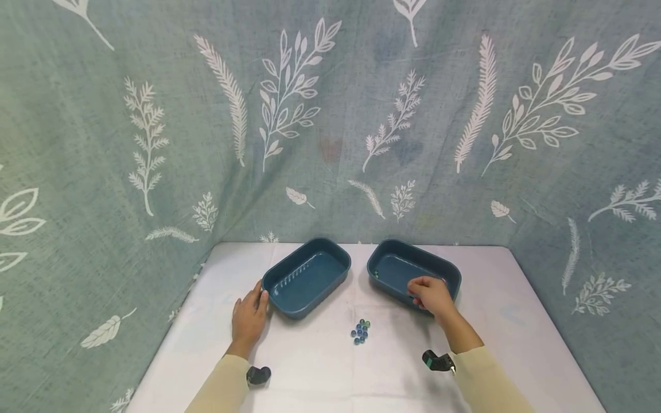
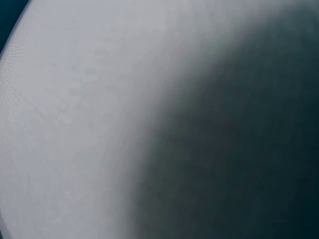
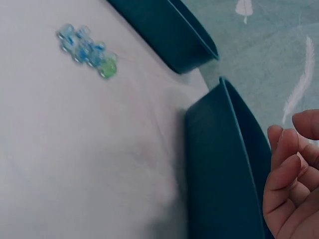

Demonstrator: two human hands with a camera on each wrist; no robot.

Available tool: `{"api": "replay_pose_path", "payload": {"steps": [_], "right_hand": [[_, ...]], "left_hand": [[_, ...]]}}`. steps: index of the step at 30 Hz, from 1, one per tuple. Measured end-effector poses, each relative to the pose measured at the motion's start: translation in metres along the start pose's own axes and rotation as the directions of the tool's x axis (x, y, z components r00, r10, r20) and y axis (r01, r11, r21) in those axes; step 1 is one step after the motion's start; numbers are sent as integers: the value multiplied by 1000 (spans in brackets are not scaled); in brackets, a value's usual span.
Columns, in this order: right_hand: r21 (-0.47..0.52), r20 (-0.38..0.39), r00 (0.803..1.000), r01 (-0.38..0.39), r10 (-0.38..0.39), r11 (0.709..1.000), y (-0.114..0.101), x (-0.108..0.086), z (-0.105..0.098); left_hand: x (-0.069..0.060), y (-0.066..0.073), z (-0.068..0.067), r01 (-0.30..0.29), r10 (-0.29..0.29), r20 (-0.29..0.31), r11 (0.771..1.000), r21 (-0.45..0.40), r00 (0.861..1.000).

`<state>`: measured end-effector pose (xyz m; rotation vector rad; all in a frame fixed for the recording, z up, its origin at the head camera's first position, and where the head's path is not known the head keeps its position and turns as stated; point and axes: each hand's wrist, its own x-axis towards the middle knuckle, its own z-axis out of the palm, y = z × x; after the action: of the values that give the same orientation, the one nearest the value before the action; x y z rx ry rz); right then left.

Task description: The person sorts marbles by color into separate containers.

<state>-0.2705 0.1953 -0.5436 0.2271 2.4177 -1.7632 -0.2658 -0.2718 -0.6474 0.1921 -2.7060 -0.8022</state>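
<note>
My left hand (image 1: 250, 319) rests at the near left corner of a blue rectangular tray (image 1: 304, 305), its fingers touching the outer wall. Over the near side of a second blue tray (image 1: 381, 248) is my right hand (image 1: 431, 295), its fingers bent loosely. No object shows between the right fingertips in the right wrist view. A few small green marbles (image 1: 376, 275) lie at the left end of that second tray. Between the trays and closer to me, several blue and green glass marbles (image 1: 360, 332) sit in a cluster on the white cloth.
A white cloth covers the table (image 1: 320, 367). Behind and along both sides hangs a grey-green curtain (image 1: 330, 189) with white leaf prints. Dark wrist cameras (image 1: 438, 361) sit by both sleeves. The left wrist view is mostly blurred cloth and shadow.
</note>
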Motion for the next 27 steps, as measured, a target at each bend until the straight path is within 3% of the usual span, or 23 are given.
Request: {"api": "replay_pose_path", "payload": {"steps": [5,13,27], "right_hand": [[41,7,1000,-25,25,999,6,-13,14],[59,31,1000,5,-7,998,16,-27,43],[21,83,996,14,-16,1000,39,-26,76]], "left_hand": [[1,-1,1,0,0,0,1000,3,1000],[2,-2,3,10,-10,4,1000,5,1000],[0,0,1,-16,16,-19,1000,0,1000]]}}
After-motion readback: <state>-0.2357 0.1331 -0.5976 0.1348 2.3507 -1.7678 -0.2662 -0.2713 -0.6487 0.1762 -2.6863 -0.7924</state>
